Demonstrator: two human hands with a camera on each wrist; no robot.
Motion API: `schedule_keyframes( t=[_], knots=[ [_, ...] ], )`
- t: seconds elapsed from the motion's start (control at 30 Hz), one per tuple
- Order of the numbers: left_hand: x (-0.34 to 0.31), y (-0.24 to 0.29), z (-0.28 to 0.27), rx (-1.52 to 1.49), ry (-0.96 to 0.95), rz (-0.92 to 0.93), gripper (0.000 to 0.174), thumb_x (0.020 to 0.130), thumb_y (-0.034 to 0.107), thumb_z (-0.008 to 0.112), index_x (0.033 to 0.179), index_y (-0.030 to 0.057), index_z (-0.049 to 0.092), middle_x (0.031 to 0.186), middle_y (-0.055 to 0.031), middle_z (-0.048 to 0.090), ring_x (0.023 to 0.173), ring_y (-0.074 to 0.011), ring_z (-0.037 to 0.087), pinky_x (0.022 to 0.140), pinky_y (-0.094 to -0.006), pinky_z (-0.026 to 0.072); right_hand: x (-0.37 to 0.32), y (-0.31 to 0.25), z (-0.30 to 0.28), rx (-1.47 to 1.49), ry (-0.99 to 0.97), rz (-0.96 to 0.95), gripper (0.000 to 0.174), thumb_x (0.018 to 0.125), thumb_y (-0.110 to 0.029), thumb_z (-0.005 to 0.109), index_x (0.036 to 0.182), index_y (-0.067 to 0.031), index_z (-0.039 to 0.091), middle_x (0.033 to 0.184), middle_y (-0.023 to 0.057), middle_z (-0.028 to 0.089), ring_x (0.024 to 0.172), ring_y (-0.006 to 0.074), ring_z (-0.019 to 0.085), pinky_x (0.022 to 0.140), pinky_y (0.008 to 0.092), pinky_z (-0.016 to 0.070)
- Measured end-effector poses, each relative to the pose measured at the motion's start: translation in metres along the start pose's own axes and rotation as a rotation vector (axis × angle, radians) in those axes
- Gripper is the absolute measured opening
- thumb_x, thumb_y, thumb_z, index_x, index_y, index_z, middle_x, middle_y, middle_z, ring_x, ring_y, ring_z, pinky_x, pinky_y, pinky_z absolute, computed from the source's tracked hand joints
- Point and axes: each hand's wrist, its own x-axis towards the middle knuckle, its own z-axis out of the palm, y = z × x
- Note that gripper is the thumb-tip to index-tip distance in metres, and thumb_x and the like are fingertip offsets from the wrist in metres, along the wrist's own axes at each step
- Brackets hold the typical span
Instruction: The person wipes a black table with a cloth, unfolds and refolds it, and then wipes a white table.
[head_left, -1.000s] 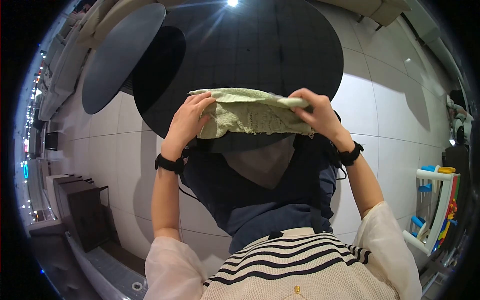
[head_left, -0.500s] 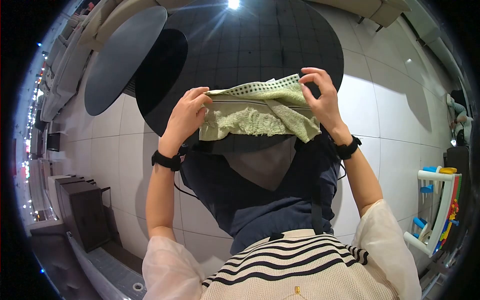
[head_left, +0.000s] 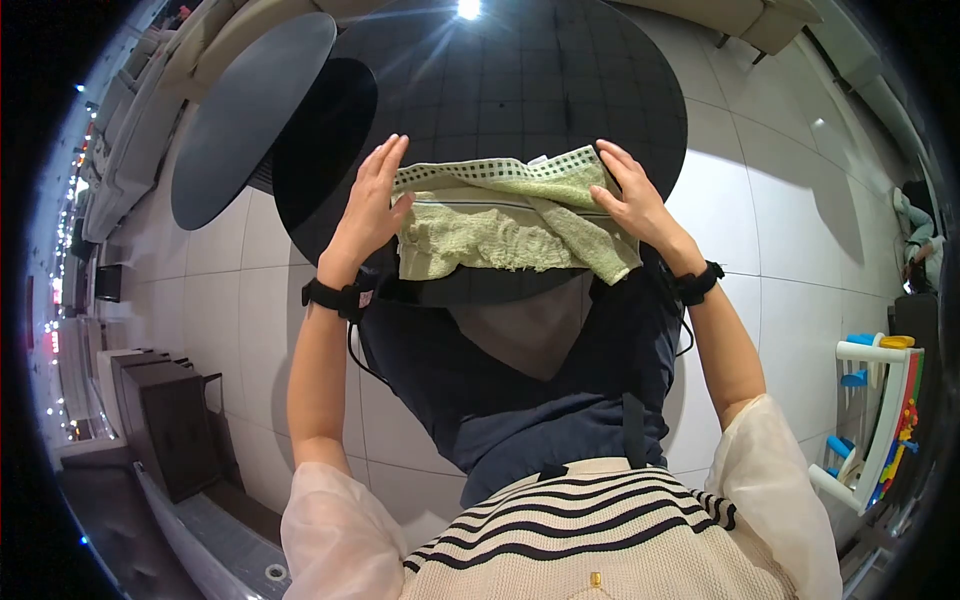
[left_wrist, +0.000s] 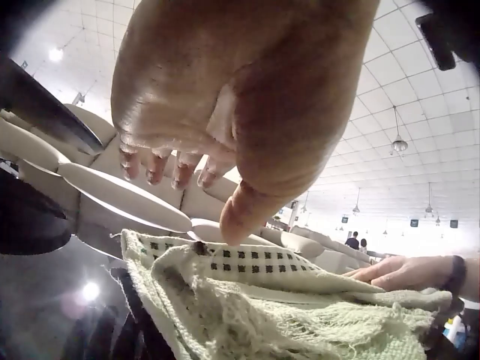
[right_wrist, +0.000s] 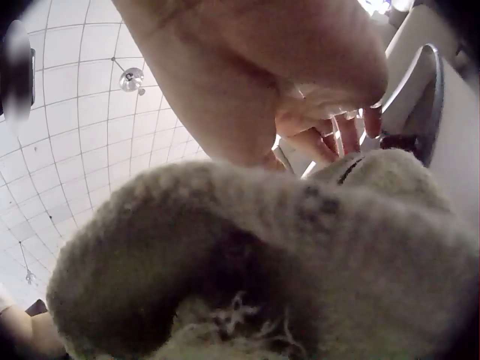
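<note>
Green towel [head_left: 470, 240] with a checked border lies rumpled along the near edge of a round black table [head_left: 510, 75] — left hand [head_left: 371, 205] and right hand [head_left: 642, 207] flank its ends, grips wide, fingers extended. Farther off, a beige sofa [head_left: 770, 22].

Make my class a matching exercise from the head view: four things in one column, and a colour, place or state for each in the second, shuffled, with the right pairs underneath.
Column 1
1. cloth
2. left hand
3. large round table
4. knitted top

Column 2
A. cream, with black stripes
B. fingers extended, at the cloth's left end
C. light green, with a band of dark squares
D. black, underneath the cloth

Right pairs
1-C
2-B
3-D
4-A
</note>
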Motion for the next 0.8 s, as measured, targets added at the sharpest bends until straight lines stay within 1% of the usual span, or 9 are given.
schedule_keyframes(
  t=[0.1,0.2,0.33,0.37,0.47,0.57,0.7,0.77,0.8],
  knots=[
    [-0.006,0.001,-0.015,-0.048,-0.288,-0.151,0.036,0.084,0.004,0.066,0.120,0.0031,0.062,0.132,-0.0131,0.057,0.120,-0.0344,0.056,0.099,-0.0414,0.0481,-0.002,-0.018,-0.005,-0.042,0.173,-0.056,0.038,0.089,-0.016,0.066,0.121,0.0038,0.060,0.149,0.0181,0.042,0.135,0.0378,0.043,0.114,0.0436,0.0342],
    [-0.003,0.005,-0.024,-0.023,-0.486,-0.341,0.036,0.085,0.006,0.065,0.121,0.0035,0.061,0.129,-0.0144,0.059,0.119,-0.0338,0.057,0.099,-0.0408,0.0487,0.001,-0.035,-0.018,-0.088,0.073,-0.134,0.033,0.088,-0.012,0.066,0.117,-0.0005,0.058,0.146,0.0181,0.046,0.133,0.0390,0.044,0.114,0.0440,0.0344],
    [-0.009,-0.001,-0.010,-0.131,-0.272,-0.093,0.037,0.085,0.009,0.066,0.122,0.0043,0.061,0.122,-0.0142,0.062,0.118,-0.0334,0.058,0.099,-0.0404,0.0485,0.017,-0.019,-0.005,0.099,-0.006,-0.055,0.032,0.088,-0.012,0.067,0.118,-0.0068,0.058,0.145,0.0146,0.049,0.137,0.0317,0.044,0.114,0.0426,0.0333],
    [-0.008,0.003,-0.008,-0.152,-0.296,-0.090,0.038,0.085,0.010,0.067,0.122,0.0045,0.061,0.121,-0.0140,0.063,0.118,-0.0334,0.058,0.099,-0.0402,0.0483,0.022,-0.015,0.002,0.096,0.034,-0.092,0.036,0.088,-0.013,0.068,0.122,-0.0073,0.058,0.141,0.0146,0.052,0.128,0.0298,0.052,0.109,0.0416,0.0391],
    [-0.007,0.008,-0.002,-0.118,-0.354,-0.108,0.032,0.084,0.012,0.069,0.114,0.0027,0.062,0.114,-0.0135,0.064,0.110,-0.0326,0.060,0.094,-0.0408,0.0497,0.035,-0.007,0.003,-0.270,0.030,-0.244,0.029,0.087,-0.013,0.068,0.115,-0.0070,0.062,0.123,0.0123,0.061,0.111,0.0284,0.058,0.096,0.0403,0.0467],
    [-0.008,0.006,0.000,-0.081,-0.393,-0.162,0.023,0.083,0.013,0.070,0.101,-0.0003,0.064,0.104,-0.0130,0.065,0.098,-0.0317,0.063,0.085,-0.0417,0.0511,0.045,-0.006,-0.002,-0.320,-0.062,-0.196,0.015,0.085,-0.010,0.068,0.099,-0.0063,0.064,0.097,0.0083,0.063,0.093,0.0259,0.059,0.082,0.0389,0.0480],
    [-0.006,0.006,-0.011,-0.164,-0.425,-0.355,0.018,0.083,0.012,0.069,0.092,-0.0024,0.064,0.092,-0.0123,0.065,0.089,-0.0320,0.064,0.078,-0.0419,0.0507,0.049,-0.004,-0.014,-0.299,0.197,-0.062,0.008,0.082,-0.008,0.068,0.084,-0.0056,0.061,0.080,0.0074,0.059,0.081,0.0243,0.058,0.078,0.0371,0.0462],
    [-0.009,0.009,-0.018,-0.235,-0.385,-0.438,0.017,0.083,0.008,0.069,0.097,-0.0009,0.064,0.098,-0.0119,0.065,0.095,-0.0321,0.064,0.083,-0.0407,0.0515,0.047,-0.003,-0.017,-0.343,0.340,-0.067,0.008,0.082,-0.005,0.068,0.087,-0.0051,0.062,0.087,0.0078,0.061,0.085,0.0263,0.059,0.081,0.0382,0.0465],
    [-0.012,0.009,-0.018,-0.206,-0.300,-0.367,0.019,0.082,0.006,0.070,0.099,-0.0002,0.064,0.102,-0.0119,0.064,0.098,-0.0320,0.063,0.085,-0.0403,0.0515,0.047,-0.002,-0.016,-0.345,0.451,-0.108,0.009,0.081,-0.004,0.069,0.087,-0.0049,0.062,0.090,0.0078,0.062,0.087,0.0271,0.059,0.082,0.0384,0.0466]
  ],
)
